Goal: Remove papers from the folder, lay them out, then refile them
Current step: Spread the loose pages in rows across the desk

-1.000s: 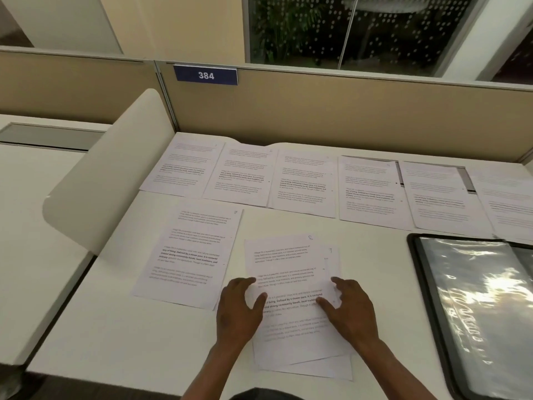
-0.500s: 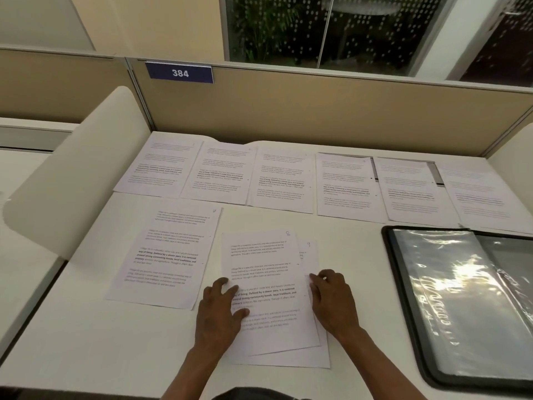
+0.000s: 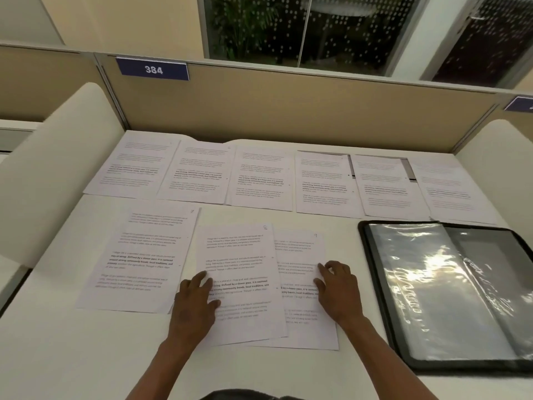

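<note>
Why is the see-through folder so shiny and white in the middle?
In the head view, light glares off the folder's plastic sleeve, washing out what's beneath; the far row of papers looks faint and blurry; the wide lens bends the partition edges.

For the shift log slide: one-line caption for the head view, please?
Both hands, left and right, spread overlapping white printed sheets beside an open black clear-sleeve folder.

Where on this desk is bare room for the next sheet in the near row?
Bare desk lies between the sheet under the right hand and the open folder, but narrow. Wider room is at the near left edge, left of the lone sheet. The far row is packed edge to edge.
</note>
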{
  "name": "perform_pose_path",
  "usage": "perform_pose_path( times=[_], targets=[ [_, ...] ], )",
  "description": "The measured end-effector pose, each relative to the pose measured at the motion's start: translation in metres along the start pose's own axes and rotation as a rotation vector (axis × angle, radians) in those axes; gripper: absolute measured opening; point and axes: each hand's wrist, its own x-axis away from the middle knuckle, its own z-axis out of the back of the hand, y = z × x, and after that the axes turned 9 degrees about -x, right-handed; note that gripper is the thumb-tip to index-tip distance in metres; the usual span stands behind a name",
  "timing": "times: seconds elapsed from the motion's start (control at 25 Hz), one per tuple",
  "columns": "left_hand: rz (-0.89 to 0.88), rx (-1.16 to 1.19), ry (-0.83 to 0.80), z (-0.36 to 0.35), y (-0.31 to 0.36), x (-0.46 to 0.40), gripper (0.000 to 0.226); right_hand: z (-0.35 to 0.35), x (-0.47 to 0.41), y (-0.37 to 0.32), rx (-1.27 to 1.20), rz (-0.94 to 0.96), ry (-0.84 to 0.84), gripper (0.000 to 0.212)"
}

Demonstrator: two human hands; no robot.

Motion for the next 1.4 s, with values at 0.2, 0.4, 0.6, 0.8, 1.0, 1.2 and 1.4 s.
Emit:
perform_pose_path(
  times=[0.2,0.4,0.6,0.8,1.0,1.2,1.4],
  targets=[
    [-0.109,0.113,0.067,-0.001,0.020,-0.004,0.046,0.016,-0.004,0.018,-0.067,-0.131,-0.002,0.036],
    [-0.192,0.085,-0.037,-0.016,0.025,-0.010,0.053,0.012,0.019,-0.002,-0.175,-0.018,-0.177,0.077],
    [-0.201,0.042,-0.038,-0.017,0.016,-0.018,0.052,0.016,0.021,0.014,-0.165,-0.051,-0.239,0.101],
    [-0.205,0.022,-0.054,-0.017,0.008,-0.028,0.053,0.024,0.016,0.041,-0.131,-0.082,-0.279,0.105],
    [-0.205,0.027,-0.066,-0.013,0.007,-0.035,0.053,0.028,0.012,0.054,-0.143,-0.116,-0.269,0.077],
    [-0.200,0.048,-0.078,-0.010,0.008,-0.035,0.052,0.021,0.013,0.051,-0.148,-0.119,-0.254,0.075],
    [-0.220,0.069,-0.110,-0.003,0.012,-0.039,0.053,0.019,0.010,0.050,-0.139,-0.142,-0.269,0.071]
  ],
)
